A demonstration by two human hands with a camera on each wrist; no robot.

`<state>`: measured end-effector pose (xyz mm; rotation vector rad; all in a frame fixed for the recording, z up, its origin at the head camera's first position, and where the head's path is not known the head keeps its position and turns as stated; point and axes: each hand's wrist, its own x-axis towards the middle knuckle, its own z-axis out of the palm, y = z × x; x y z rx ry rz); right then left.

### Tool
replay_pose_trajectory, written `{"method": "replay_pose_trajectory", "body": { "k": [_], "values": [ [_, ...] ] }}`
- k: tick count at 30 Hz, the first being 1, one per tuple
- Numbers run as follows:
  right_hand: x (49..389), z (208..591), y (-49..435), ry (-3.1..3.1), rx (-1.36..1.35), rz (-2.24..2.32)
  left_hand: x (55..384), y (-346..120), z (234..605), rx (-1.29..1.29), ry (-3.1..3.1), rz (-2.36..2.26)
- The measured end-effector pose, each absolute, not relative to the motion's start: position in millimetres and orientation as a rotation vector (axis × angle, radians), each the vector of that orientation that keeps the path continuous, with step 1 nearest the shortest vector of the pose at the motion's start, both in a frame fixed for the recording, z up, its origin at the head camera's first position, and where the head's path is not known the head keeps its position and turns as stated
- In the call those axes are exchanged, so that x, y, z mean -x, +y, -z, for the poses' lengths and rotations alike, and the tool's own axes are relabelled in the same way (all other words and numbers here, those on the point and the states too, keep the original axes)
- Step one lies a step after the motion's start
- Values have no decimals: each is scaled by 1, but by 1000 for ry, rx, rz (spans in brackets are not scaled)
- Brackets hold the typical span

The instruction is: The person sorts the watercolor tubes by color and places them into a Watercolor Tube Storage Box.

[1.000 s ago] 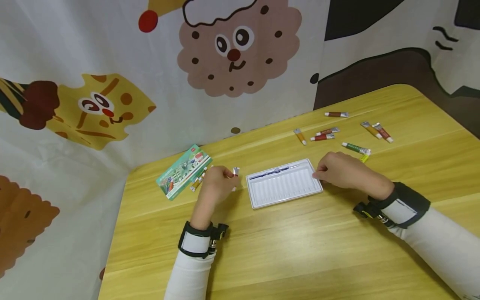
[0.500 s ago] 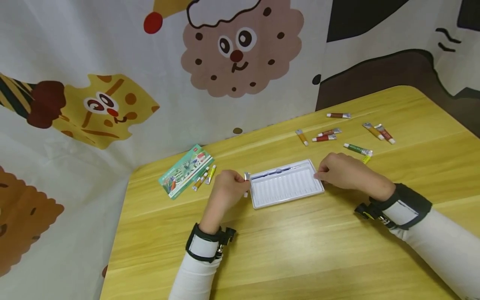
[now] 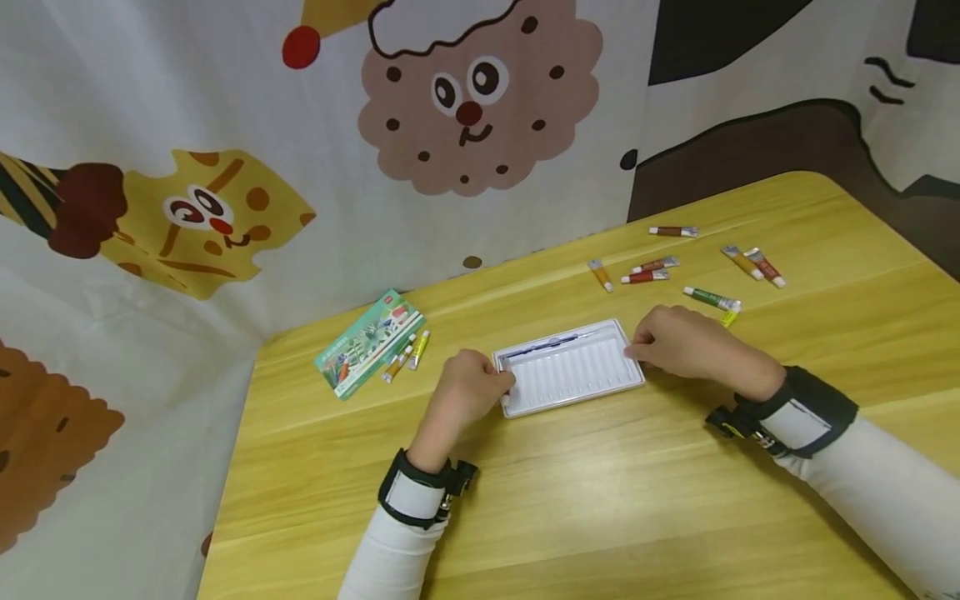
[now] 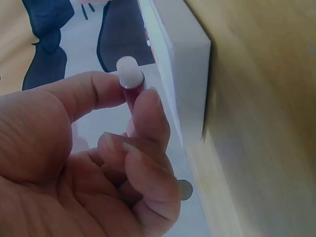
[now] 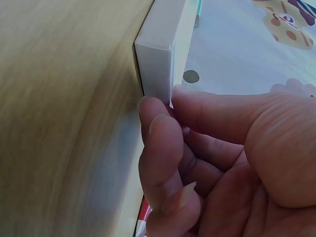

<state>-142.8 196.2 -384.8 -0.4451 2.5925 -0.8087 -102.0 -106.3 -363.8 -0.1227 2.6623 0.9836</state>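
A white plastic tray (image 3: 570, 372) with a row of narrow slots sits in a white box (image 5: 154, 66) on the table. A blue-handled paintbrush (image 3: 551, 344) lies in the long slot along its far side. My left hand (image 3: 467, 390) pinches a small paint tube (image 4: 131, 78) between thumb and index finger, at the tray's left end. The tube has a white cap and a dark red body, mostly hidden by the fingers. At the tray's right end, my right hand (image 3: 681, 342) pinches the box's edge between thumb and fingertips.
A green printed box lid (image 3: 367, 343) lies to the left, with a yellow paint tube (image 3: 418, 350) and an ochre one (image 3: 397, 365) beside it. Several tubes lie scattered at the back right, among them a green tube (image 3: 711, 298). A patterned curtain (image 3: 330, 225) hangs behind the table.
My left hand has carried the paint tube rightward from beside the green lid to over the tray's left end. The right hand has stayed at the tray's right edge.
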Motion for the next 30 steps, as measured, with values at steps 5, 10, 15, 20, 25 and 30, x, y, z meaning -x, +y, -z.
{"method": "replay_pose_trajectory", "body": {
  "k": [5, 10, 15, 20, 25, 30],
  "values": [
    [144, 385, 195, 2602, 453, 802, 103, -106, 367, 114, 2652, -944],
    [144, 384, 195, 2600, 459, 800, 104, -106, 370, 109, 2638, -923],
    [143, 385, 196, 2588, 445, 799, 105, -104, 373, 103, 2636, -901],
    [144, 384, 196, 2585, 434, 799, 106, -101, 373, 135, 2611, -890],
    [144, 385, 195, 2580, 436, 803, 105, -104, 373, 96, 2632, -889],
    [144, 384, 196, 2573, 436, 807, 104, -106, 370, 58, 2642, -856]
  ]
}}
